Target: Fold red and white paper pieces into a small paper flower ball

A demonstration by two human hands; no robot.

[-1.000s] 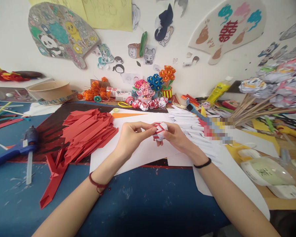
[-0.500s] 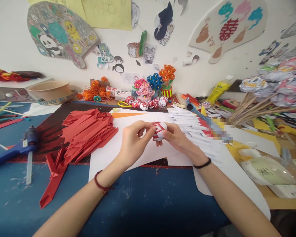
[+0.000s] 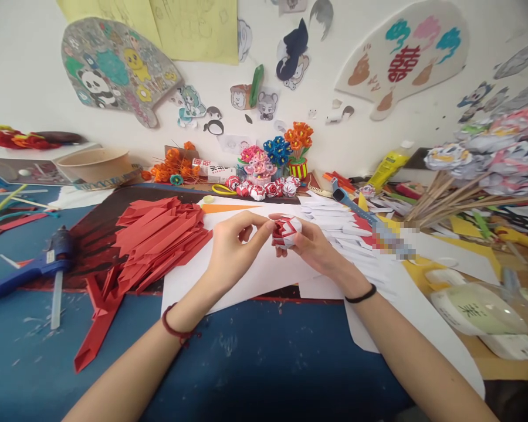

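Note:
A small red-and-white folded paper ball (image 3: 287,231) is held above the white paper, its red inner folds turned to the left. My right hand (image 3: 310,243) is closed round its right side, with fingertips showing beneath it. At its left edge, the thumb and forefinger of my left hand (image 3: 242,240) pinch together on the red folds; the exact spot is partly hidden by the fingers. Left of my hands lies a heap of folded red paper strips (image 3: 158,240). White folded paper strips (image 3: 334,225) lie under and beyond my right hand.
Several finished red-and-white paper balls (image 3: 258,191) sit at the back below flower pots. A blue glue gun (image 3: 48,261) stands at left. On the right are a smartwatch (image 3: 356,208), paper flowers on sticks (image 3: 435,187), a yellow bottle (image 3: 389,164) and a clear container (image 3: 475,308).
The paper ball has turned so its red inner folds show toward the left. My left fingers have shifted slightly left along its edge. The camera view has tilted a little upward.

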